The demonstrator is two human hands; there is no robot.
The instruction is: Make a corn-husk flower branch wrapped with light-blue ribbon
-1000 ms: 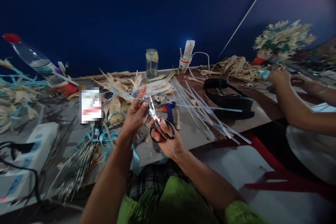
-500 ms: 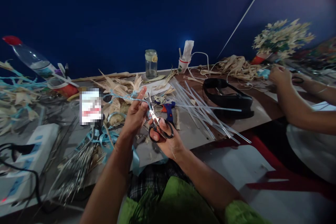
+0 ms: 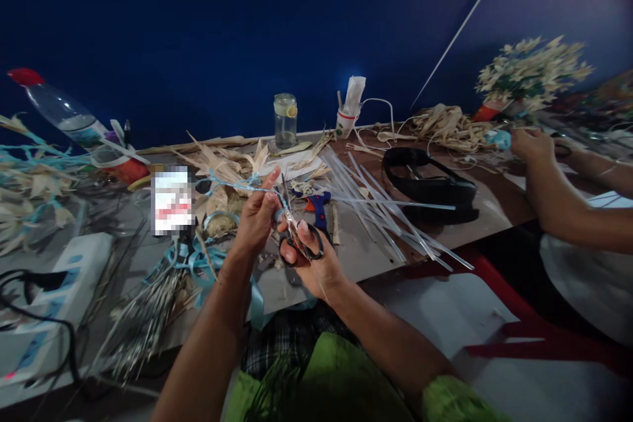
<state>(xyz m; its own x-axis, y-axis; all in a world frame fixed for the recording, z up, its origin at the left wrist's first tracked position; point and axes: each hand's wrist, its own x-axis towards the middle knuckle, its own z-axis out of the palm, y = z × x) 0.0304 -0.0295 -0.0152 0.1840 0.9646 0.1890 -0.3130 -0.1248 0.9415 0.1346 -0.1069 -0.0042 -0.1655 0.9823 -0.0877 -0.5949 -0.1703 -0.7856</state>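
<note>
My left hand point(image 3: 254, 217) pinches a thin stem wrapped in light blue ribbon point(image 3: 235, 180), its index finger raised. The stem points left, toward pale dried-husk flower petals point(image 3: 260, 157). Close beside it, my right hand point(image 3: 321, 270) has its thumb and fingers in the black handles of a pair of scissors point(image 3: 291, 217). The blades point up at the stem's near end by my left fingertips; whether they touch the ribbon, I cannot tell. Loose blue ribbon point(image 3: 256, 303) hangs below my left wrist. A blue glue gun point(image 3: 319, 208) lies just behind the scissors.
Clear glue sticks point(image 3: 376, 211) and a black headband-like strap point(image 3: 430, 184) lie to the right. A glass jar point(image 3: 285, 122) and a cup point(image 3: 346, 122) stand at the back. Thin wires point(image 3: 148, 316) and a power strip point(image 3: 64, 303) are left. A co-worker's hands point(image 3: 537, 145) work far right.
The scissors have turned slightly, their tips shifting a little right and up beside my left fingers. My left hand stays on the stem. The co-worker's near hand has moved slightly right.
</note>
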